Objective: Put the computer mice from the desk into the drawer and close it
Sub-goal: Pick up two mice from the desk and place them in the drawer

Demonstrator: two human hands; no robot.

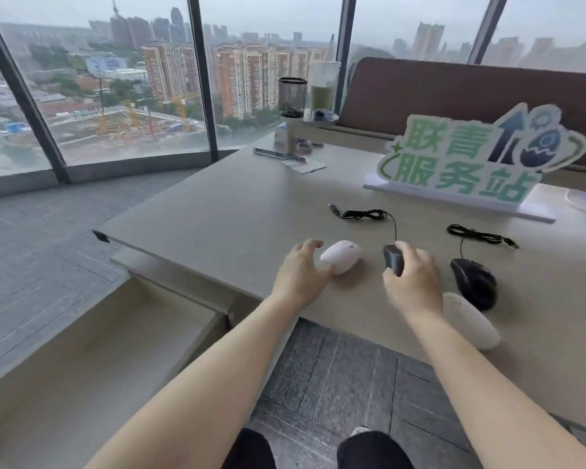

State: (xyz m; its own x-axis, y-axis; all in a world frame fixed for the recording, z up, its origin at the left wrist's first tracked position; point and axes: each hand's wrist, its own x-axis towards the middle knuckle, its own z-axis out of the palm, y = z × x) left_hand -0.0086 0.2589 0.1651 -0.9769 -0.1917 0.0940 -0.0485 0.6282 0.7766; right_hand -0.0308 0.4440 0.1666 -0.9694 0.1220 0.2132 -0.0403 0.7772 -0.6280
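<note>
Four mice sit on the counter (234, 214): two white mice (341, 256) (471, 321), two dark wired mice (393, 260) (474, 282). The drawer (92, 336) stands open.

A: Is the way to the drawer (92, 336) free?
B: Yes, it stands open, left of the table (217, 211), and that table part is bare.
A: And to the right?
B: Black cables (366, 214) and the sign (460, 164) crowd it.
</note>
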